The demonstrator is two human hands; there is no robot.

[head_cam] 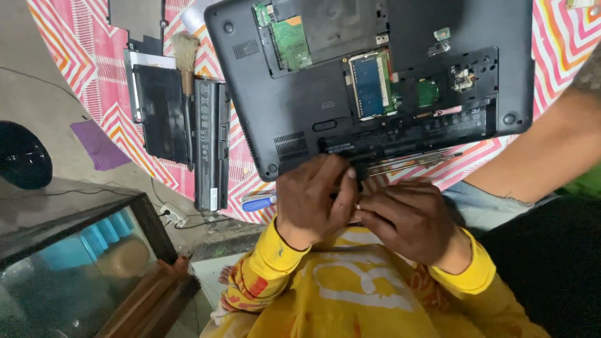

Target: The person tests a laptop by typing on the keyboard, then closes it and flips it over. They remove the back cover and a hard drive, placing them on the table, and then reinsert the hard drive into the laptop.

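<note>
Table edge [206, 206]: hands [360, 209] beside laptop [300, 106]

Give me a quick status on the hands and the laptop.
Both hands, left hand and right hand, pinching a small part at laptop edge. Laptop upside down, covers off. Battery alongside.

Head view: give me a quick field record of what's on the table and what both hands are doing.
surface: round table with pink zigzag cloth
main item: black laptop lying bottom up, covers off, circuit boards exposed
left hand: at the laptop's near edge, fingers closed on something small and dark, unclear what
right hand: touching the left hand, helping hold it
beside laptop: battery pack, brush, black cover panel
near edge: blue-handled screwdriver
</note>
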